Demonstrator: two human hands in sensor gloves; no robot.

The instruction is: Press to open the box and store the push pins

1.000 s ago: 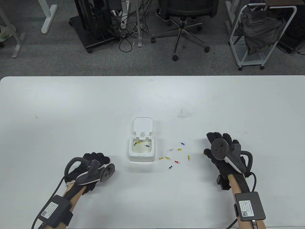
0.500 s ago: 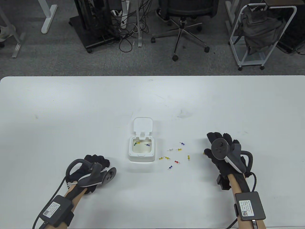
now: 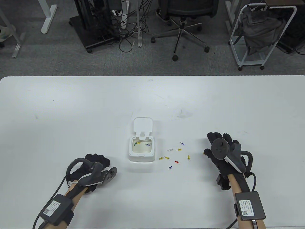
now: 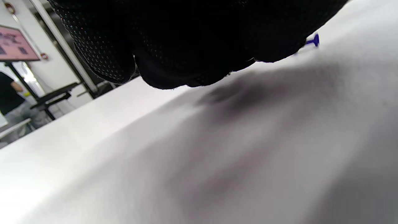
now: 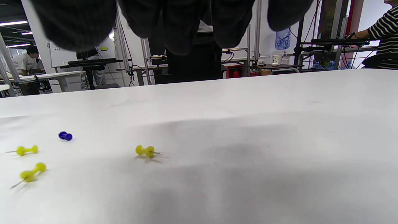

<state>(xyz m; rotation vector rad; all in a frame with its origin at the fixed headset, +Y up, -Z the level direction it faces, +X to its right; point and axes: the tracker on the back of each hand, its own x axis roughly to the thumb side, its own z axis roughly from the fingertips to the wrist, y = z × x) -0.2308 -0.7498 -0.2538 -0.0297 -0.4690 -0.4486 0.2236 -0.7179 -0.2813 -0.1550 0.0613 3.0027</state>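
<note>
The white box (image 3: 141, 149) stands open at the table's middle, its lid (image 3: 142, 125) flipped up at the back. A yellow-green pin (image 3: 137, 143) and a blue pin (image 3: 148, 145) lie inside. Several loose push pins (image 3: 176, 162) lie on the table right of the box; some show in the right wrist view (image 5: 145, 151). My left hand (image 3: 98, 160) rests on the table left of the box, fingers curled under (image 4: 186, 49), nothing seen in it. My right hand (image 3: 215, 141) lies flat and empty, right of the pins, with one yellow pin (image 3: 204, 153) by its thumb.
The white table (image 3: 71, 107) stretches wide around the box. Beyond its far edge stand an office chair (image 3: 183, 21), a white cart with a grey bag (image 3: 259, 33), and cables. A distant blue pin (image 4: 312, 41) shows past the left hand's knuckles.
My left hand has drawn back a little toward the table's front edge and turned slightly. The right hand, box and pins have not moved.
</note>
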